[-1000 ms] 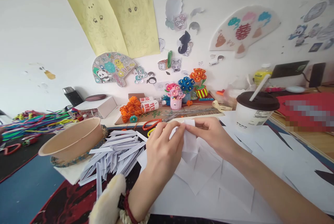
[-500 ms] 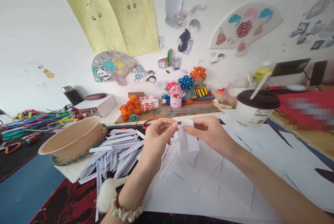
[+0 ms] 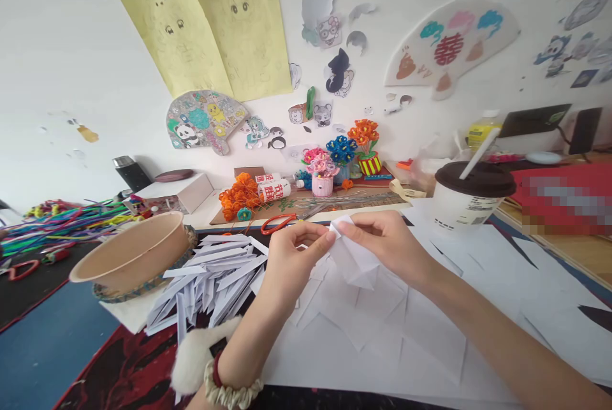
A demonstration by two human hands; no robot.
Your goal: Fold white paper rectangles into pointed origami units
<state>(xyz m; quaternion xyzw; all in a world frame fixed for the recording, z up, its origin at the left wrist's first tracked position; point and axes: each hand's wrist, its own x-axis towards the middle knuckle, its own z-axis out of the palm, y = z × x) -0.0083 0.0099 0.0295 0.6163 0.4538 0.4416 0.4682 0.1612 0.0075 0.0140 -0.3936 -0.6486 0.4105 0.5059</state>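
Observation:
A small white piece of paper is held up over the table, partly folded, with creases along its upper end. My left hand pinches its upper left corner between thumb and fingers. On the other side, my right hand grips the top edge, thumb in front and fingers bent behind. Below both hands lie loose white paper pieces on larger white sheets. Left of my left hand is a pile of narrow folded paper strips.
A beige bowl stands left of the strips. Red-handled scissors lie behind my hands. A lidded cup with a straw stands at right. Pipe-cleaner flowers line the back, and a fluffy white thing lies by my left wrist.
The paper has been turned and its upper left corner bent over between my fingers. My left hand has moved slightly right, and the scissors show more fully behind it.

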